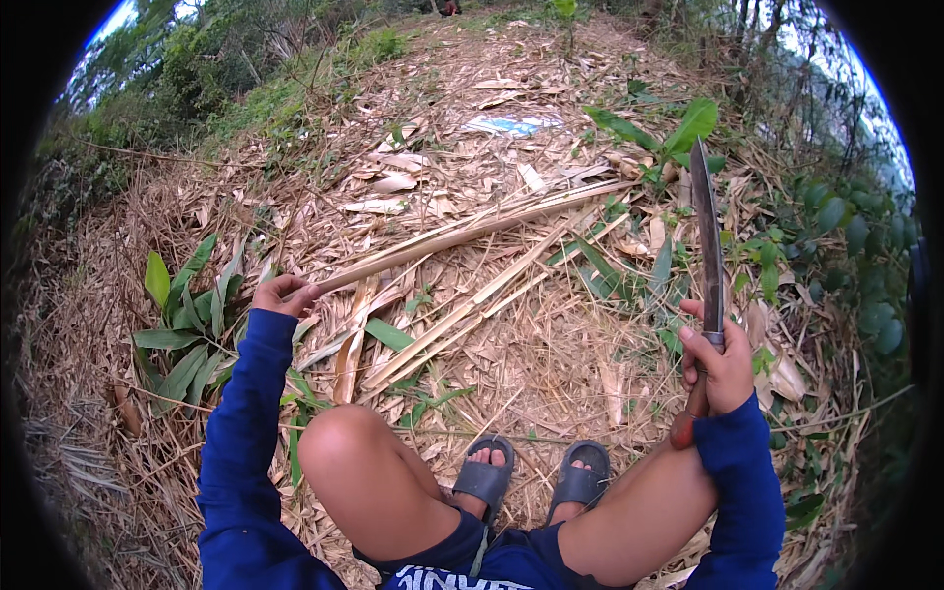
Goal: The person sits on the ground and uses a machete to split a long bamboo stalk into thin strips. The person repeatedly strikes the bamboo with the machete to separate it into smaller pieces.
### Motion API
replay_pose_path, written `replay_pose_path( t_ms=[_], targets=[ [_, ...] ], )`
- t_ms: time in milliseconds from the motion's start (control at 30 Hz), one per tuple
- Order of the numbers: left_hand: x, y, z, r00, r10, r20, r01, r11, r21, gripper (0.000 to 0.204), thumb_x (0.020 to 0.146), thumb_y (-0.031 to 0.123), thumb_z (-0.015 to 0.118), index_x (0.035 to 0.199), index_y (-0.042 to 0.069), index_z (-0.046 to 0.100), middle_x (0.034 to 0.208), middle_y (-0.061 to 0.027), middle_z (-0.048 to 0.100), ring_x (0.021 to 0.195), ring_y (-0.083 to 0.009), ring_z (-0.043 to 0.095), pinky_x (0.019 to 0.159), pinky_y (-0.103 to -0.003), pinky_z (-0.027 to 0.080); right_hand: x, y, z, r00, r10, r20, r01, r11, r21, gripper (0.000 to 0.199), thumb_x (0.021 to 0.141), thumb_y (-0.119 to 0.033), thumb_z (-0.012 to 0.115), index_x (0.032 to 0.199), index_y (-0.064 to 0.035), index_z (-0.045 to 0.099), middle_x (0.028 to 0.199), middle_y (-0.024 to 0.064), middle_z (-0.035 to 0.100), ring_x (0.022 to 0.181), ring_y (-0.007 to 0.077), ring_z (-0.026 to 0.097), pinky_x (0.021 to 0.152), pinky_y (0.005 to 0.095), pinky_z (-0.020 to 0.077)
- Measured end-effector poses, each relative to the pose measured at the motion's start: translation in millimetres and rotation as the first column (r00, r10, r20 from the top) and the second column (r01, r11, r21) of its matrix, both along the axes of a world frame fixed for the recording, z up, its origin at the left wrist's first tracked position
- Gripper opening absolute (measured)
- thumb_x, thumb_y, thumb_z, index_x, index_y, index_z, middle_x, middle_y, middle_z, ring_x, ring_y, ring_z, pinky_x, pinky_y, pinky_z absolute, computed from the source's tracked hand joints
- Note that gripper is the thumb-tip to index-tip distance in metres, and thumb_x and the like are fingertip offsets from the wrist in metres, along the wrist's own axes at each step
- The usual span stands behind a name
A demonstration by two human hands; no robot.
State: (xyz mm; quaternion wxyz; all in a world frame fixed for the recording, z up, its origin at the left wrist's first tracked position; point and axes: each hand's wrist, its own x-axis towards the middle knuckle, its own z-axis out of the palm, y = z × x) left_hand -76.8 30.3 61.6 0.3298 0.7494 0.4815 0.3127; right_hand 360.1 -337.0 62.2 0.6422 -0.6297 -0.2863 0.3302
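Observation:
My left hand (pixel 284 295) pinches the near end of a long split bamboo strip (pixel 462 233), which slants away to the right across the dry litter. In my right hand (pixel 724 362) is a machete (pixel 707 231), its dark blade pointing up and away from me. The fingers wrap round its handle, and the reddish-brown butt of the handle sits by my right thigh. The blade and the strip are apart. More pale thin bamboo strips (pixel 482 303) lie on the ground between the strip and my feet.
Dry bamboo sheaths and leaves cover the sloping ground. Green leafy plants stand left (pixel 189 334) and right (pixel 678 138). A blue and white wrapper (pixel 511 125) lies farther off. My sandalled feet (pixel 484 477) rest between my bent knees. Bushes edge both sides.

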Motion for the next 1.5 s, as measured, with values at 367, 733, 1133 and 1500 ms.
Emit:
replay_pose_path(
  t_ms=[367,733,1133,1500],
  targets=[
    [25,-18,6,0.871,0.295,0.393,-0.099,0.888,-0.448,0.027,0.087,0.019,0.069,0.103,-0.001,0.061,0.091,-0.0133,0.068,0.077,-0.0205,0.069,0.065,-0.028,0.059,-3,5,1,0.998,0.059,-0.026,-0.059,0.998,0.024,0.041,0.084,-0.012,0.068,0.121,0.0001,0.054,0.061,-0.0013,0.051,0.045,0.0064,0.046,0.042,0.0207,0.0369],
    [64,-39,25,0.793,0.0,0.61,0.098,0.987,-0.127,0.025,0.09,0.007,0.061,0.112,-0.005,0.058,0.094,-0.0179,0.068,0.08,-0.0232,0.069,0.073,-0.03,0.06,4,3,-2,0.998,0.061,0.015,-0.06,0.998,-0.017,0.043,0.084,-0.014,0.069,0.122,0.0002,0.053,0.06,0.0,0.052,0.045,0.0065,0.047,0.042,0.0209,0.0374],
    [104,-96,106,0.773,-0.268,0.575,-0.005,0.903,0.429,0.018,0.091,0.006,0.059,0.105,-0.006,0.062,0.085,-0.0146,0.067,0.066,-0.0189,0.067,0.058,-0.027,0.059,-8,9,-3,0.994,0.098,0.04,-0.097,0.995,-0.037,0.04,0.084,-0.008,0.068,0.121,-0.0008,0.053,0.061,-0.0018,0.051,0.044,0.0048,0.045,0.041,0.0201,0.0358],
    [75,-115,141,0.67,-0.436,0.601,-0.01,0.804,0.595,0.023,0.093,0.017,0.058,0.098,-0.005,0.063,0.072,-0.01,0.062,0.05,-0.0106,0.052,0.041,-0.021,0.039,-4,4,-8,0.997,0.037,0.071,-0.035,0.999,-0.027,0.041,0.084,-0.009,0.069,0.121,-0.0008,0.053,0.058,-0.0035,0.049,0.043,0.0043,0.044,0.04,0.0206,0.0348]
  ],
)
